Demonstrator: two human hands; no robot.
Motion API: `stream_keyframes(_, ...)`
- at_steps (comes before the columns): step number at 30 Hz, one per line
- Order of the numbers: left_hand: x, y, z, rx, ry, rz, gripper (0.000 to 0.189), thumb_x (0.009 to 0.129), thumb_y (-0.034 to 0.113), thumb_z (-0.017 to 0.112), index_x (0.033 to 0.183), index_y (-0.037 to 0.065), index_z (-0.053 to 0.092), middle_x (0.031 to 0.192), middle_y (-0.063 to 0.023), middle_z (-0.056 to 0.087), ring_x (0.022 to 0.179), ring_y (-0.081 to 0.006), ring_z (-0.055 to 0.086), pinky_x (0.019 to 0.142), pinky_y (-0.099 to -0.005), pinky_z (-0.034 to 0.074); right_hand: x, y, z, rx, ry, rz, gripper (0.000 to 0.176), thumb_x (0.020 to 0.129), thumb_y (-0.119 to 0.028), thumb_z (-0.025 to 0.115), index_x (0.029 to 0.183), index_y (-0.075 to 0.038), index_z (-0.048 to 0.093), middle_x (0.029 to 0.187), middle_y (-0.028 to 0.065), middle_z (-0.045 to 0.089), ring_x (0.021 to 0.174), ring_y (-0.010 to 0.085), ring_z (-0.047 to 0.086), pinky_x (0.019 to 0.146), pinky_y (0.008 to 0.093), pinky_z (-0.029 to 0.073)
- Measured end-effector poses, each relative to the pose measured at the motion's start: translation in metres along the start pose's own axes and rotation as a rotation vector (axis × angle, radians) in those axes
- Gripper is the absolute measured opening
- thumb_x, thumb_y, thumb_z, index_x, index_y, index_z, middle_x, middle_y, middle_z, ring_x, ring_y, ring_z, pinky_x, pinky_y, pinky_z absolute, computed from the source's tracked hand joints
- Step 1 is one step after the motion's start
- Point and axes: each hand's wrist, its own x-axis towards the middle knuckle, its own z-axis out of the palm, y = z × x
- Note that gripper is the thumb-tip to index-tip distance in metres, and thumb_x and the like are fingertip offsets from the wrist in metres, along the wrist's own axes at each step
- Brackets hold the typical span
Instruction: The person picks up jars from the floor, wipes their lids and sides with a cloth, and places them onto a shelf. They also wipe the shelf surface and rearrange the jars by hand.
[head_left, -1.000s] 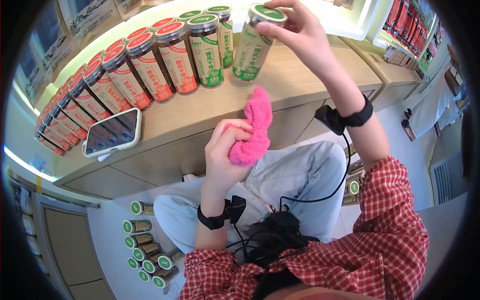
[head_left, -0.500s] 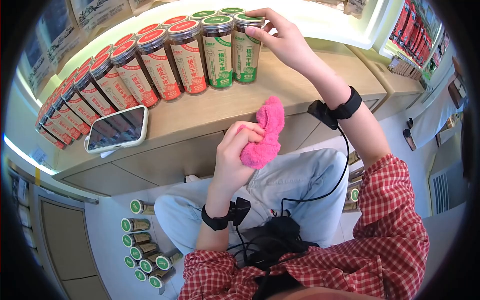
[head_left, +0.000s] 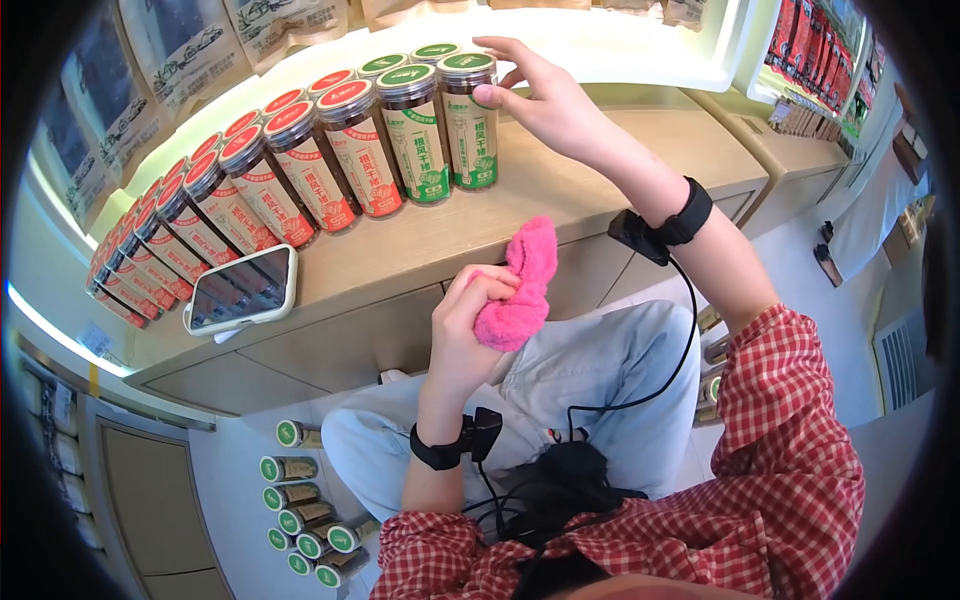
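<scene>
Held tilted and clear of the row a second ago, the green-lidded end jar [head_left: 470,140] has since been stood upright on the wooden counter [head_left: 570,195], at 12 o'clock in the view, just beside the neighbouring green-lidded jar [head_left: 428,150]. The right hand [head_left: 555,105] has been brought along with it, and its grip on the lid [head_left: 467,62] has been opened out.

By appearance, the step in hand is the placing of this jar at the end of the line, and it seems nearly finished. For the next move, a clean release seems to be called for, with the hand drawn off towards 2 o'clock so that the jar is not nudged.

The right forearm [head_left: 640,170] is stretched in from 4 o'clock. The thumb is set at the jar's edge near the lid and the fingers are spread loosely past the far rim; whether any pressure is kept cannot be told. At the centre, the left hand [head_left: 462,318] is held over the pale trousers [head_left: 600,350], its fingers curled around a bunched pink cloth [head_left: 515,320]. Red-lidded jars [head_left: 372,175] are lined up from 11 towards 9 o'clock, with a phone [head_left: 243,290] propped before them at 9.
</scene>
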Motion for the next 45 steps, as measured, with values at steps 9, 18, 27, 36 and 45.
stream_keyframes(9,-0.003,-0.003,0.002,-0.101,0.097,-0.143,0.014,0.069,-0.002,0.062,0.082,-0.002,0.057,0.094,-0.0119,0.059,0.086,-0.0187,0.056,0.079,-0.0283,0.044,-0.154,0.118,-0.174,-0.027,0.44,0.416,0.042,0.084,-0.019,0.063,0.119,-0.003,0.047,0.104,0.0108,0.059,0.092,0.0159,0.057,0.077,0.027,0.047)
stream_keyframes(18,-0.007,-0.014,0.022,-0.037,-0.03,-0.208,0.009,0.073,-0.002,0.06,0.082,-0.004,0.056,0.093,-0.0117,0.059,0.087,-0.0194,0.056,0.08,-0.0295,0.043,-0.396,0.205,-0.185,-0.666,-0.617,1.316,0.067,0.067,-0.028,0.073,0.125,-0.009,0.044,0.114,0.0208,0.055,0.106,0.0366,0.054,0.09,0.041,0.045)
stream_keyframes(27,-0.007,-0.011,0.024,-0.013,-0.069,-0.277,0.012,0.073,-0.001,0.058,0.084,-0.004,0.057,0.092,-0.0113,0.059,0.085,-0.0189,0.055,0.078,-0.0282,0.043,-0.375,0.132,-0.18,-0.644,-0.072,1.059,0.053,0.067,-0.022,0.072,0.112,-0.004,0.049,0.1,0.0198,0.059,0.093,0.0348,0.058,0.081,0.0377,0.047)
stream_keyframes(36,-0.01,-0.012,0.058,-0.304,-0.052,-0.344,0.034,0.073,-0.003,0.059,0.107,-0.002,0.057,0.102,-0.0122,0.058,0.096,-0.0179,0.056,0.086,-0.0281,0.043,-0.286,-0.071,-0.139,0.01,0.162,0.329,0.061,0.07,-0.011,0.073,0.118,0.0,0.038,0.118,0.0224,0.049,0.11,0.0282,0.048,0.092,0.0371,0.041)
stream_keyframes(45,-0.012,0.003,0.031,-0.554,-0.003,-0.54,0.03,0.075,-0.006,0.06,0.106,-0.003,0.058,0.092,-0.0035,0.063,0.086,-0.0087,0.056,0.079,-0.0237,0.045,-0.241,-0.064,-0.061,-0.03,0.012,-0.031,0.065,0.064,-0.007,0.078,0.117,-0.002,0.041,0.12,0.0243,0.048,0.105,0.0302,0.052,0.084,0.037,0.044)
